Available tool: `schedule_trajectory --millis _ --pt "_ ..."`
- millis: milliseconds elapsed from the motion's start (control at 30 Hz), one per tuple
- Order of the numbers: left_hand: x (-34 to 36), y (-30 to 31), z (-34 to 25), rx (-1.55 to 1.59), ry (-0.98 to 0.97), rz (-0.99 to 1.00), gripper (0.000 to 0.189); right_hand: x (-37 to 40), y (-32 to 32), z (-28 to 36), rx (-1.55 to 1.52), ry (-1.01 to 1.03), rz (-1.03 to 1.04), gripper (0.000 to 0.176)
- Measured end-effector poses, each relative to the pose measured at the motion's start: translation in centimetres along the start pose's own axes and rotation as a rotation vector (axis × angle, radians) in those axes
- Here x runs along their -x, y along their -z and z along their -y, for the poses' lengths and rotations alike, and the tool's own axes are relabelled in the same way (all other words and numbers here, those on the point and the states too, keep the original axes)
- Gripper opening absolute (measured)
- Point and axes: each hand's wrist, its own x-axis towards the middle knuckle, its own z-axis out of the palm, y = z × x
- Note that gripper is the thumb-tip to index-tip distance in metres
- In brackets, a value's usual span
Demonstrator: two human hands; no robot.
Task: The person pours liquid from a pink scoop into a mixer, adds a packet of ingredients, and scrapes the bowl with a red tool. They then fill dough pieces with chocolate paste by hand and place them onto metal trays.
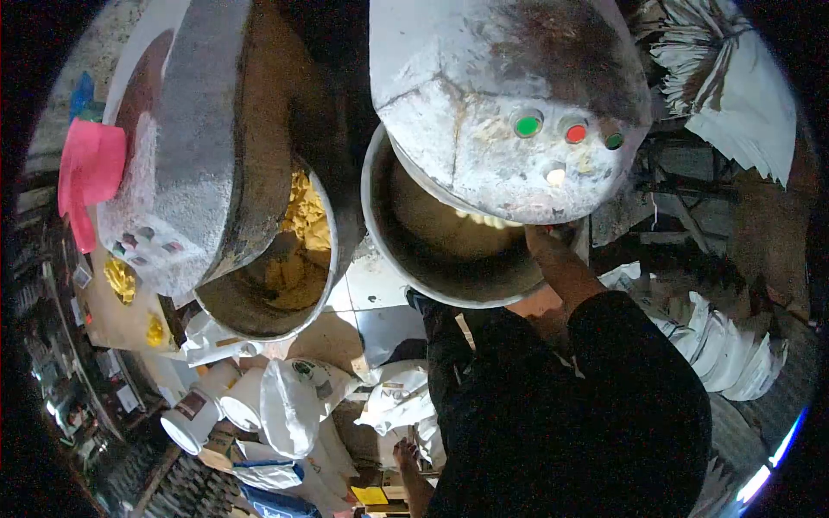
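My right arm in its black sleeve reaches up to the large mixing bowl (406,274), where my right hand (542,235) meets the underside of the floury mixer head (501,155). The mixer head covers my right fingers. Pale dough-like lumps (484,219) show in the bowl below the head's edge. Low at the bottom of the view, my left hand (406,453) hangs beside sacks and boxes, fingers loosely apart, and no held thing shows. Green and red buttons (575,133) sit on the mixer's front.
To the left, a second mixer (186,207) stands over a bowl with yellow dough (309,216). A pink plastic scoop (93,164) rests against that mixer. White buckets (192,419) and sacks (289,406) crowd the floor. More white sacks (730,345) lie at the right.
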Motion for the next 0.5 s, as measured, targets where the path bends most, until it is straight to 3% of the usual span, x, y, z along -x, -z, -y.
schedule_trajectory --millis 33,100,167,500 --pt "-0.2 -0.1 -0.2 0.032 0.051 0.035 0.023 0.2 -0.2 0.2 -0.004 -0.005 0.003 0.029" --pt "2.0 -1.2 -0.8 -0.038 -0.067 -0.086 0.025 -0.3 -0.3 0.4 0.0 -0.007 0.009 0.03" --pt "1.3 -0.7 -0.6 0.002 -0.083 -0.006 0.025 -0.3 -0.2 0.0 -0.003 -0.009 0.015 0.031" --pt "0.6 -1.3 -0.1 0.004 -0.034 -0.022 0.021 -1.0 0.3 1.2 -0.009 -0.026 -0.009 0.034"
